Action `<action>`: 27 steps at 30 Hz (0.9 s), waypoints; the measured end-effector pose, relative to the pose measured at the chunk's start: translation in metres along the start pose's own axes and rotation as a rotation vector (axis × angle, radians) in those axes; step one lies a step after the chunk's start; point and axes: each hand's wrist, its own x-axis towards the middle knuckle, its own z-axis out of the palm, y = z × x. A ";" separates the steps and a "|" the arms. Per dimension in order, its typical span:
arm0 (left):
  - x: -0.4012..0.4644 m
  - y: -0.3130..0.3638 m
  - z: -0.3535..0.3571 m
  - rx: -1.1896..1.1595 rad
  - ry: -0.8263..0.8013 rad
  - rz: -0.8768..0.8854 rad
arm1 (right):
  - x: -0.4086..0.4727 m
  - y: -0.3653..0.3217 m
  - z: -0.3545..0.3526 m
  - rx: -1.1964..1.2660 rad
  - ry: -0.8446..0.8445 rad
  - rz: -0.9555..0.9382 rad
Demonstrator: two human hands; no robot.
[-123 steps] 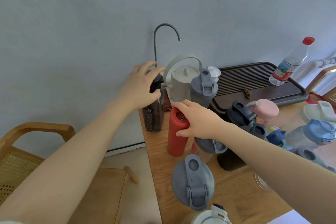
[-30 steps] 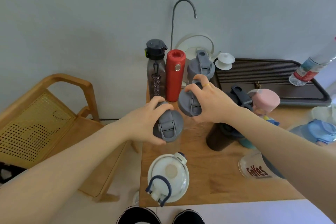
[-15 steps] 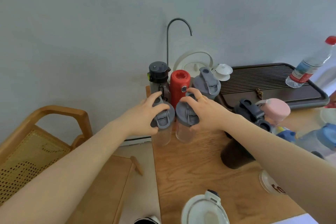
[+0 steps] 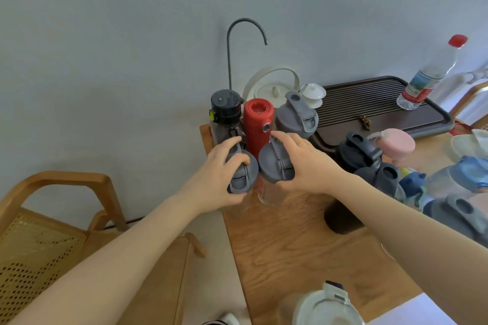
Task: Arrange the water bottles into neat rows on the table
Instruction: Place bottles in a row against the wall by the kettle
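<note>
Against the wall at the far left corner of the wooden table [image 4: 290, 245] stand a dark bottle with a black cap [image 4: 225, 111], a red bottle [image 4: 257, 124] and a grey-lidded bottle [image 4: 297, 116]. Just in front of them two clear bottles with grey lids stand side by side. My left hand [image 4: 221, 179] grips the lid of the left one [image 4: 244, 177]. My right hand [image 4: 303, 163] grips the lid of the right one [image 4: 276, 166]. Both bottles rest on the table, nearly touching.
To the right stand a black bottle [image 4: 356, 155], a pink-lidded cup [image 4: 394, 144], blue and grey bottles [image 4: 449, 185]. A dark tea tray [image 4: 369, 108] holds a clear plastic bottle with red cap [image 4: 427, 76]. A white-lidded bottle [image 4: 327, 309] is at the near edge. A wooden chair [image 4: 52, 219] stands left.
Both hands carried the two grey-lidded bottles from mid-table back toward the wall and set them in front of the back row; since half a second ago they barely shifted.
</note>
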 end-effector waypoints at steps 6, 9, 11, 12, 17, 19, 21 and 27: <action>-0.001 0.002 0.001 0.196 -0.053 -0.064 | -0.008 -0.001 -0.002 -0.035 0.029 0.036; -0.006 0.011 0.000 0.322 0.027 -0.132 | -0.025 0.008 -0.014 0.037 0.141 0.055; -0.008 0.021 0.000 0.337 0.132 -0.095 | -0.044 0.025 -0.025 0.029 0.179 0.055; -0.008 0.026 0.000 0.319 0.172 -0.054 | -0.054 0.037 -0.030 -0.016 0.183 0.065; 0.010 0.066 0.012 0.250 0.217 0.163 | -0.095 0.088 -0.045 -0.182 0.132 0.292; 0.019 0.083 0.024 0.211 0.184 0.194 | -0.103 0.098 -0.050 -0.132 0.027 0.343; 0.029 0.099 0.035 0.162 0.132 0.201 | -0.107 0.101 -0.051 -0.032 -0.096 0.328; 0.052 0.145 0.054 0.072 -0.142 0.126 | -0.104 0.099 -0.044 -0.078 -0.112 0.022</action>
